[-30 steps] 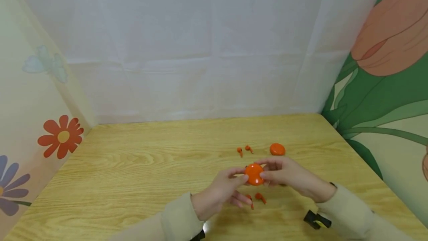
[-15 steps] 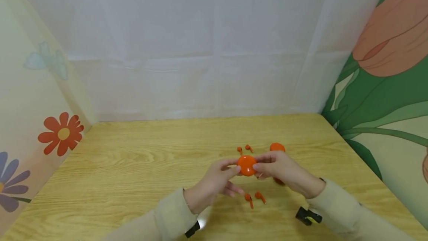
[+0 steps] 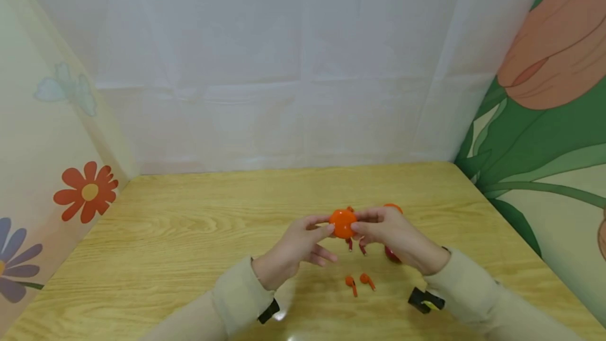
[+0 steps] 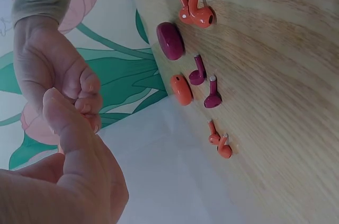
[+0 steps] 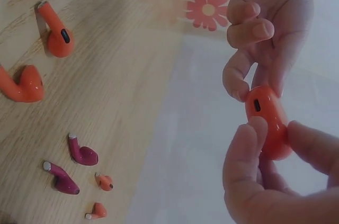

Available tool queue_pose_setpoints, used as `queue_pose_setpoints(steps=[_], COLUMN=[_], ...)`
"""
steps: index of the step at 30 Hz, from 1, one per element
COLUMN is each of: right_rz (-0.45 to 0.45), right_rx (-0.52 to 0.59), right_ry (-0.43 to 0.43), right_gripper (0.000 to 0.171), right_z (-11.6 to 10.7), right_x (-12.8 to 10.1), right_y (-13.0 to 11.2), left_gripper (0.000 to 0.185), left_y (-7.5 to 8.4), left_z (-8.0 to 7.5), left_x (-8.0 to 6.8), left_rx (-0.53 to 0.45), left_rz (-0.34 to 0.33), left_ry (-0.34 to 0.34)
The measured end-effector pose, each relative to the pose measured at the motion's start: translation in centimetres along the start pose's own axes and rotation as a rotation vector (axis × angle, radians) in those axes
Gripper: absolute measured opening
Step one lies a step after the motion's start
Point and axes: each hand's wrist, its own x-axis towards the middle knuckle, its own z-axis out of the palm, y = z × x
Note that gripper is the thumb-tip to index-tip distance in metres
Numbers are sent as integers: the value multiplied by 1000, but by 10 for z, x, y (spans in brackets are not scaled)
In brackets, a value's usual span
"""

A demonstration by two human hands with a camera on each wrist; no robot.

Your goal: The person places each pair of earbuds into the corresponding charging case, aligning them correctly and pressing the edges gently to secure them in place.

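An orange earbud charging case (image 3: pixel 343 223) is held above the table between both hands. My left hand (image 3: pixel 294 243) pinches its left side with thumb and forefinger, the other fingers loose below. On the opposite side, my right hand (image 3: pixel 400 238) pinches it with thumb and fingers. The right wrist view shows a dark slot on the glossy case (image 5: pixel 271 134), which looks closed; fingers mostly hide it in the left wrist view. Below lie a pair of maroon earbuds (image 4: pixel 213 97) and, nearer the person, a pair of orange earbuds (image 3: pixel 351 283).
A maroon case (image 4: pixel 170 41) and another orange case (image 4: pixel 181 90) rest on the wooden table (image 3: pixel 213 225), partly hidden by the right hand in the head view. Another pair of orange earbuds (image 4: pixel 224 150) lies farther back. A white sheet (image 3: pixel 284 67) stands behind.
Both hands have moved the orange case up and left in the head view, away from the person. The maroon earbuds have come into sight below it; the far orange earbuds are now partly covered.
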Motion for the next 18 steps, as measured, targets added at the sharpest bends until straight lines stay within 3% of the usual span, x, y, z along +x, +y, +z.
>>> queue_pose_setpoints(steps=[18], right_rz=[23], right_rx=[-5], right_ry=[63], right_gripper=[36], right_z=[5], right_x=[12], right_y=[-5], left_gripper=[41], left_y=[12], left_z=[-8], left_x=[8], left_rx=[62], left_rz=[62], left_ry=[19])
